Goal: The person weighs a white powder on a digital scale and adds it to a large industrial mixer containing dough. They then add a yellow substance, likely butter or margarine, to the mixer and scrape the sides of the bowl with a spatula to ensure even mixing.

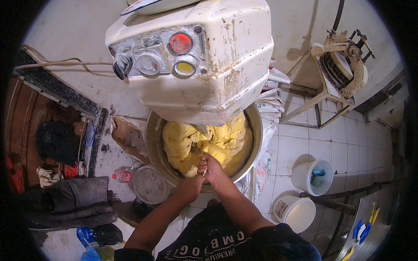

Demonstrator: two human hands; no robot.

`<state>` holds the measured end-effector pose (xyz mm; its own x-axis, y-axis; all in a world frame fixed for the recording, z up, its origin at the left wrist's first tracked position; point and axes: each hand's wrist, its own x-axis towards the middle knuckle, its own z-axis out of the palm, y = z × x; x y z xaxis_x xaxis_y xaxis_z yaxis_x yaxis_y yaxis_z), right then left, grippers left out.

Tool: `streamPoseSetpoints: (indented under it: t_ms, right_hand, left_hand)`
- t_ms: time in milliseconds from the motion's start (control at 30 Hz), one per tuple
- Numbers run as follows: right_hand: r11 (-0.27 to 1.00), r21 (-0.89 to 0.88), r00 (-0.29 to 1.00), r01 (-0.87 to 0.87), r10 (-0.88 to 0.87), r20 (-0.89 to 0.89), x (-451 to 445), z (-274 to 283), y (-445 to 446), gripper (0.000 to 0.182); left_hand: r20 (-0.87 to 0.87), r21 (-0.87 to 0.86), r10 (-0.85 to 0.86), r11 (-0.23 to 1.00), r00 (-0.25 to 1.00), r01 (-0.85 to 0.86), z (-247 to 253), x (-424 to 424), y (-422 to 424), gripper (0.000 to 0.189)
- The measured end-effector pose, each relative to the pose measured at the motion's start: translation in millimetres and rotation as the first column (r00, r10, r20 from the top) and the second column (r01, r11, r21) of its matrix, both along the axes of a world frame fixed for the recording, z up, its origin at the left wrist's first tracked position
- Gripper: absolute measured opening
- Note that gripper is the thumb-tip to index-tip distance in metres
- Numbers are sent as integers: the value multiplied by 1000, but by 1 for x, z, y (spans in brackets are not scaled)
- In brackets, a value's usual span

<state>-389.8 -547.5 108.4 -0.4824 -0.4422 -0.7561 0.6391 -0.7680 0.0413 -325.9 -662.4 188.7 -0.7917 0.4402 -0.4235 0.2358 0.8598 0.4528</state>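
Observation:
Both my hands meet over the near side of a large metal mixer bowl (258,143). A thick mass of yellow dough (178,143) fills much of the bowl. My right hand (211,166) has its fingers curled on the dough, where a smooth, shiny bulge tapers towards the hand. Against it, my left hand (193,186) is closed at the near end of this dough, its fingers partly hidden. Above the bowl stands the white mixer head (183,98), which covers the far part of the dough. A metal mixing tool (203,130) shows just under it.
The mixer's control panel (156,55) has a red and a yellow button. Left stand a round lidded container (152,184), a bottle (122,176) and a paper sack (129,137). Right are two white buckets (302,177), stacked sacks (269,104) and a metal-framed machine (339,71).

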Motion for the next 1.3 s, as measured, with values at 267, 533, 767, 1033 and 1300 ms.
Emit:
streamPoseSetpoints:
  t_ms: [267,533,767,1033,1300]
  right_hand:
    - [954,279,984,-108,142,-105,-8,18,-10,22]
    - [997,25,997,-80,79,5,-15,-1,-18,20]
    - [910,398,966,-120,200,-165,-16,14,-30,22]
    - [914,280,719,-295,405,-565,33,65,-24,40]
    - [837,545,454,56,465,-760,119,93,15,59]
  left_hand:
    - [42,4,148,989,988,-149,2,17,-6,25]
    - [109,-6,261,965,959,-262,24,29,-14,27]
    - [98,-10,327,945,940,-328,18,48,-19,28]
    - [446,202,370,845,815,-495,44,89,-54,35]
    - [726,418,327,490,605,-765,64,114,-15,22]
